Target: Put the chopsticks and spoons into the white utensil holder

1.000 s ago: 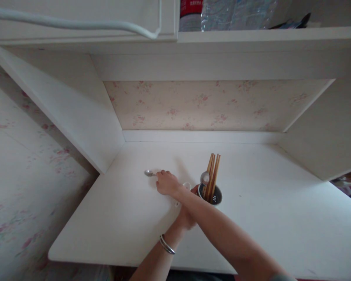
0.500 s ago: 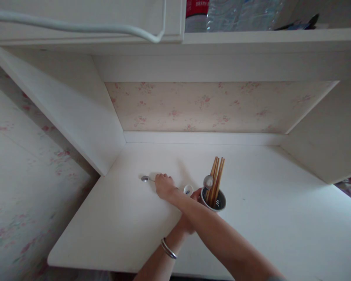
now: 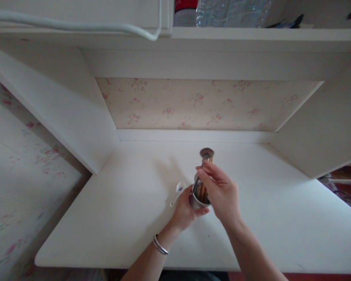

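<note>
My left hand point(image 3: 185, 210), a silver bangle on its wrist, is wrapped round a utensil holder point(image 3: 198, 201) with a pale rim. Several wooden chopsticks point(image 3: 201, 192) stand in it, their upper parts mostly behind my right hand. Over the holder, my right hand point(image 3: 224, 193) pinches a metal spoon point(image 3: 206, 152) by its handle. The spoon's bowl points up, and its handle slants down into the holder's mouth. Just left of the holder, a white ceramic spoon point(image 3: 179, 188) with a blue mark in its bowl lies on the white tabletop point(image 3: 111, 218).
A white side panel point(image 3: 73, 105) bounds the desk on the left, another panel point(image 3: 324, 128) on the right. Overhead, a shelf point(image 3: 251, 34) carries clear plastic bottles point(image 3: 231, 13). A pale cable or tube point(image 3: 76, 25) runs across the cabinet door at upper left.
My right hand has lifted the metal spoon off the tabletop at left and brought it right, over the holder. My arms have uncrossed. The holder, still in my left hand, now leans differently.
</note>
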